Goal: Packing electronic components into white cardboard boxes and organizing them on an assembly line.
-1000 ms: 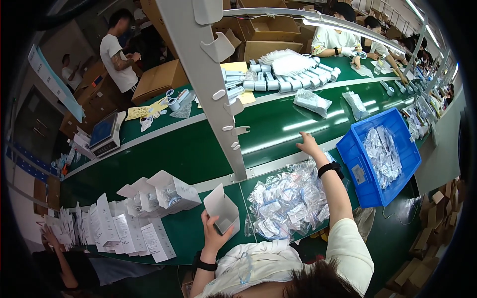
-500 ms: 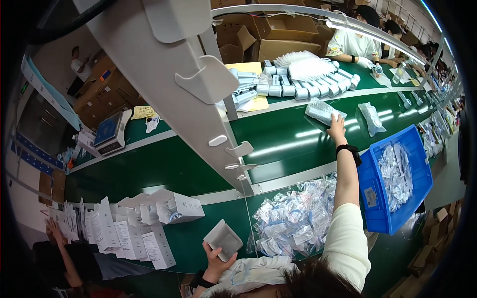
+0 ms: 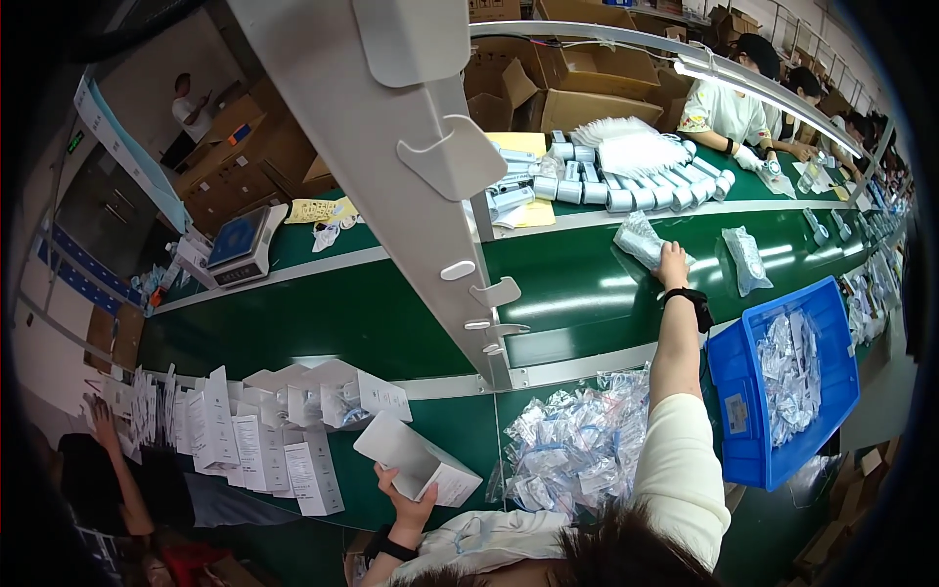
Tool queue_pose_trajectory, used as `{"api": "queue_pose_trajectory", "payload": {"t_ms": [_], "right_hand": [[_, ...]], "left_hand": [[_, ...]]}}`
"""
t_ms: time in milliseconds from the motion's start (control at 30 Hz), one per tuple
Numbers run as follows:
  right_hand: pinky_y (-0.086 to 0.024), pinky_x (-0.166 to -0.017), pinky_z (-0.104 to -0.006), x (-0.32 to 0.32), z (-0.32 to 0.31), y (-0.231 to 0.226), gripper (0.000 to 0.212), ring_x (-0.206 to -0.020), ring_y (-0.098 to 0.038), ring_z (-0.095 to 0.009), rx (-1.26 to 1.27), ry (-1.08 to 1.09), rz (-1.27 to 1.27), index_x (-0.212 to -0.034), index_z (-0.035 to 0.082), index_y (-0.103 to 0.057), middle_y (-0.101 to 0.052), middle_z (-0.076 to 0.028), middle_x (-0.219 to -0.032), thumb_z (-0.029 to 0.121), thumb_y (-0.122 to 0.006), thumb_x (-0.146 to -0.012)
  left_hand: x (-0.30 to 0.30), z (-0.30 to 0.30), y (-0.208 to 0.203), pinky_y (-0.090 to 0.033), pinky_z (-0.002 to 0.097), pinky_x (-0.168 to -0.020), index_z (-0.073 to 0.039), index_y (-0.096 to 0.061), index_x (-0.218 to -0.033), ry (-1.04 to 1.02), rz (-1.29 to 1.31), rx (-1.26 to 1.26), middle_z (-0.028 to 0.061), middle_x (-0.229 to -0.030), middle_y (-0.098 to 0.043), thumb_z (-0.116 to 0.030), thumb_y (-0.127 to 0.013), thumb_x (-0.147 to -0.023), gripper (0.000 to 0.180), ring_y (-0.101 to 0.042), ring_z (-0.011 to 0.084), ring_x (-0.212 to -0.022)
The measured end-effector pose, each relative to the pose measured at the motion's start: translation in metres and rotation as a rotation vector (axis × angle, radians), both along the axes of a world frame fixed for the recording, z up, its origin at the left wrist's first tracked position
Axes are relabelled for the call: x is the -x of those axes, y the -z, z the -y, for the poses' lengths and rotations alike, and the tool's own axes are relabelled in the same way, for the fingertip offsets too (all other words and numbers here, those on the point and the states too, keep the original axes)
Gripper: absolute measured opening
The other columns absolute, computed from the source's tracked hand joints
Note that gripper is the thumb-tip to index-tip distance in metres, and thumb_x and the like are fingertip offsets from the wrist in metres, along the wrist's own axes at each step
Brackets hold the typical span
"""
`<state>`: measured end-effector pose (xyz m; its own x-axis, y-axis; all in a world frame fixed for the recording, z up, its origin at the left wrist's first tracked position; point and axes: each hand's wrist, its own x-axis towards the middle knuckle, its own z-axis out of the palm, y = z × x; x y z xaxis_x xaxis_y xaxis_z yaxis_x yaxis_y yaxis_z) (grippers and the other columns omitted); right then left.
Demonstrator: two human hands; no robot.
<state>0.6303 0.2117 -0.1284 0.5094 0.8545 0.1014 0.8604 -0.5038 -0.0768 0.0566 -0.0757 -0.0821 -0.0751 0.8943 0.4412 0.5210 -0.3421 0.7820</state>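
We locate the translucent bubble-wrap pouch (image 3: 638, 240) on the glossy green surface (image 3: 577, 293), upper right of centre. Our right hand (image 3: 673, 266) grips its lower end, fingers bent. At lower centre, our left hand (image 3: 407, 507) clasps an open white cardboard box (image 3: 445, 477). Clear plastic packets (image 3: 577, 440) lie right of it.

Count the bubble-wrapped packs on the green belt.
2: one pack at the right hand, another pack farther right, beyond the blue bin; more may be hidden.
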Motion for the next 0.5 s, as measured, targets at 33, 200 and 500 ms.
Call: {"api": "queue_pose_trajectory", "payload": {"t_ms": [33,200,500], "right_hand": [[-0.041,-0.083,-0.0484,0.006,-0.002,0.000,0.063,-0.109,-0.040,-0.028,-0.001,-0.002,-0.004,-0.111,0.016,-0.043,-0.042,-0.008,-0.110,0.020,-0.074,-0.056],[-0.043,-0.079,-0.0501,0.047,-0.012,-0.017,0.065,-0.106,-0.046,-0.029,0.160,0.222,0.030,-0.115,0.012,-0.042,-0.049,-0.010,-0.109,0.026,-0.072,-0.060],[-0.045,-0.079,-0.0423,0.100,0.006,0.002,0.089,-0.097,-0.055,-0.032,0.488,-0.048,-0.276,-0.133,0.014,-0.022,-0.051,-0.019,-0.115,0.023,-0.070,-0.059]], "left_hand": [[0.000,0.001,-0.002,-0.030,0.0420,-0.090,-0.015,-0.022,-0.114,-0.002,-0.012,-0.004,0.0190,-0.118,-0.026,-0.025,-0.067,-0.067,0.066,-0.033,0.0318,-0.110],[-0.002,-0.001,-0.005,-0.030,0.0417,-0.090,-0.015,-0.022,-0.114,0.011,0.050,-0.021,0.0189,-0.117,-0.026,-0.026,-0.067,-0.067,0.066,-0.033,0.0319,-0.109],[-0.006,-0.008,-0.026,-0.033,0.0439,-0.087,-0.015,-0.027,-0.107,0.168,0.021,0.010,0.0213,-0.115,-0.029,-0.014,-0.072,-0.062,0.063,-0.037,0.0343,-0.106]]}}
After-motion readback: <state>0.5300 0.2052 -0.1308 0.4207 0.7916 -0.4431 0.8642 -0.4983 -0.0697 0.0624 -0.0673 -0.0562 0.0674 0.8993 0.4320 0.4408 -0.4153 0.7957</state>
